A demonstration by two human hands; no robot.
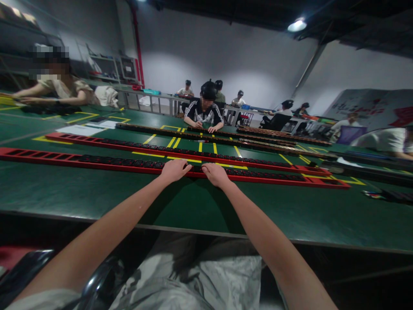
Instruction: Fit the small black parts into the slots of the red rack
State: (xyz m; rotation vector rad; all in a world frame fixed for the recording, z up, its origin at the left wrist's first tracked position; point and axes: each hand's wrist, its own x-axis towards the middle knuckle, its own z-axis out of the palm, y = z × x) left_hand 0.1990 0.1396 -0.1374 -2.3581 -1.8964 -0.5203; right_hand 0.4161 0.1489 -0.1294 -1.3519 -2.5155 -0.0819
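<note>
A long, narrow red tray [284,180] lies across the green table, with a row of black square pieces [129,162] set in its slots. My left hand [175,171] rests at the tray's middle, fingers bent over it. A short gap to the right, my right hand [215,174] is also closed over the tray, its thumb towards the left hand. Between the hands, several black pieces show. Parts of the fingers are hidden, so I cannot tell whether either one pinches a single piece. Slots at the tray's left end hold no black pieces.
Behind lies a second red tray [77,138] with black pieces, then long dark strips [161,130]. White papers [87,129] are at left, a dark bundle [392,196] at right. Across the table [129,198] a co-worker [204,113] leans over; another person [61,88] sits left.
</note>
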